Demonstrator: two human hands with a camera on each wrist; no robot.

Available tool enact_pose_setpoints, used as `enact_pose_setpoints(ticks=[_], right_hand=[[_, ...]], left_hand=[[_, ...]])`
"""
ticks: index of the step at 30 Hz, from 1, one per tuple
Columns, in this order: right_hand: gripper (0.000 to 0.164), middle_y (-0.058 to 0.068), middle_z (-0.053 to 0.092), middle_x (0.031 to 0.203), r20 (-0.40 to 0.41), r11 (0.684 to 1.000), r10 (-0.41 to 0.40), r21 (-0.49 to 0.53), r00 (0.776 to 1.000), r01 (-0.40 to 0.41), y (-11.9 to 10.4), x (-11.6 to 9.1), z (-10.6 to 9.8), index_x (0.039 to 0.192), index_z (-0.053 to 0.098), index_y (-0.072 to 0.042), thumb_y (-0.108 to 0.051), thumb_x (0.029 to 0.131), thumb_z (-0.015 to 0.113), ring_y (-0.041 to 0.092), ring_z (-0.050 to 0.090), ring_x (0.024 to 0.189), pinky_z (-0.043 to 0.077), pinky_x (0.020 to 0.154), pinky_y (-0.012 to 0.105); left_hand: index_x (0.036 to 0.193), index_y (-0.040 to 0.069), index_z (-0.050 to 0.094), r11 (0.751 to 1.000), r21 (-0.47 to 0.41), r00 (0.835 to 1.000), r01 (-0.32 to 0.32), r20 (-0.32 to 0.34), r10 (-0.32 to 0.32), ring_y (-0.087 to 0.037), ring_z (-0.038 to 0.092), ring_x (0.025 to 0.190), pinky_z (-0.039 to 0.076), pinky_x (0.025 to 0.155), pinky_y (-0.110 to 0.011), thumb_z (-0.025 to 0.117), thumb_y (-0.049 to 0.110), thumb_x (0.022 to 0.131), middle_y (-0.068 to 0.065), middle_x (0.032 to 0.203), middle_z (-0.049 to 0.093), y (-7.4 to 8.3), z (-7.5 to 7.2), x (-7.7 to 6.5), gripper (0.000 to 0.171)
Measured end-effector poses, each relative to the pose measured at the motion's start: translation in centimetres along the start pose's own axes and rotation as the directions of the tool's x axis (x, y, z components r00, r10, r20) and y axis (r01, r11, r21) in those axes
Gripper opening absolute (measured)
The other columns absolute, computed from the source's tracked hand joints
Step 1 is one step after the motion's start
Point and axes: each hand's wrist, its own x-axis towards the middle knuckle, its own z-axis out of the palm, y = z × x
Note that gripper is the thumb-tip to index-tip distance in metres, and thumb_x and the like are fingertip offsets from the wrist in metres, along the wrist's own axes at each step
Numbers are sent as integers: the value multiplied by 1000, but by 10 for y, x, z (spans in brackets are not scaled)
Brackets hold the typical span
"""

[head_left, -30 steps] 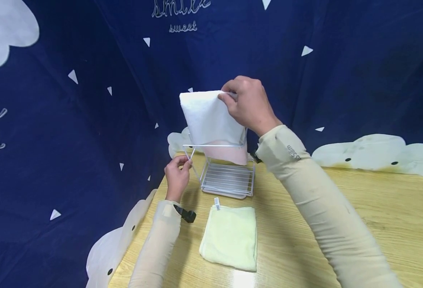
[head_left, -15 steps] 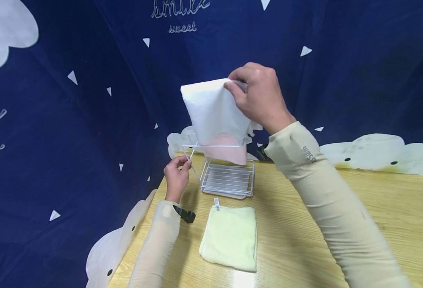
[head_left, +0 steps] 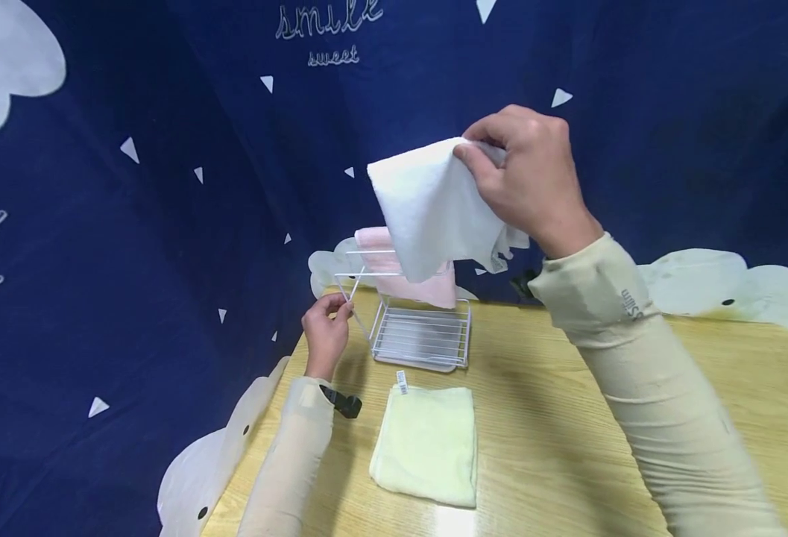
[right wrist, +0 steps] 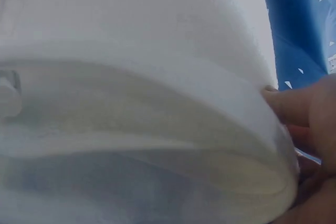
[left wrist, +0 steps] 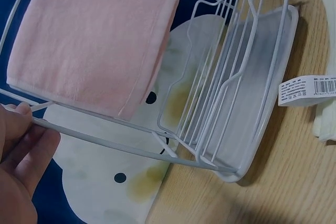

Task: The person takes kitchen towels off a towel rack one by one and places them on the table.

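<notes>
My right hand [head_left: 531, 175] pinches the top edge of a folded white towel [head_left: 427, 201], which hangs in the air above a white wire rack [head_left: 464, 335]. In the right wrist view the towel's folded layers [right wrist: 131, 19] fill most of the picture. A pink towel [left wrist: 94, 40] drapes over the rack's upper bars; in the head view the white towel partly hides it. With thumb and fingers my left hand [head_left: 326, 332] grips the rack's left side bar. On the wooden table in front of the rack lies a folded pale yellow towel [head_left: 427, 447] with a paper label.
Under the rack's wire shelf is a pale tray [left wrist: 268, 114]. The wooden table [head_left: 568, 388] extends to the right. A dark blue curtain [head_left: 199, 335] with white shapes hangs behind and along the left side.
The white towel has moved up and right with my right hand, away from the rack, uncovering more of the pink towel. My left hand stays on the rack.
</notes>
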Motion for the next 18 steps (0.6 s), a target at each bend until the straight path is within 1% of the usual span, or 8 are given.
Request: enact_pose_setpoints(ticks=[4,6,10,13,18], right_hand=[[17,13,73,88,15,1000,4,-23,1000,-3,3,-6,-10,93,79,-1,-17,94,72,24,66,79,51,69,40],[18,13,73,88,16,999,0,-33,1000,0,4,-10,-15,92,79,-1,-17,94,72,23,66,78,49,68,35],[18,12,72,86,-1,999,-15,-41,1000,15,10,-17,-25,90,78,1,-16,93,72,21,63,74,40,65,22],[18,12,72,86,-7,999,13,-47,1000,-13,14,-24,-32,90,78,1,-16,93,72,19,62,73,36,65,14],[18,12,73,85,-17,997,42,-70,999,-43,23,-38,-42,90,78,1,-16,92,73,15,58,70,33,64,13]], left_hand=[[92,-2,73,1000,-5,1000,-9,-5,9,-26,72,80,52,64,-22,75,-4,87,-11,84,73,-2,-1,0,6],[93,-2,73,1000,-9,1000,-11,-4,11,-26,72,79,52,63,-22,75,-4,87,-11,84,73,-2,-1,0,6],[93,-2,72,1000,2,1000,-19,-6,19,-25,72,79,51,63,-22,75,-4,87,-11,84,73,-2,-1,1,6],[93,-1,73,1000,11,1000,-20,-9,20,-25,72,79,51,64,-22,75,-3,87,-12,84,73,-1,-1,0,6],[92,-2,73,1000,-2,1000,-8,-11,8,-26,73,78,52,62,-19,75,-3,87,-12,84,73,-1,-1,-1,6]])
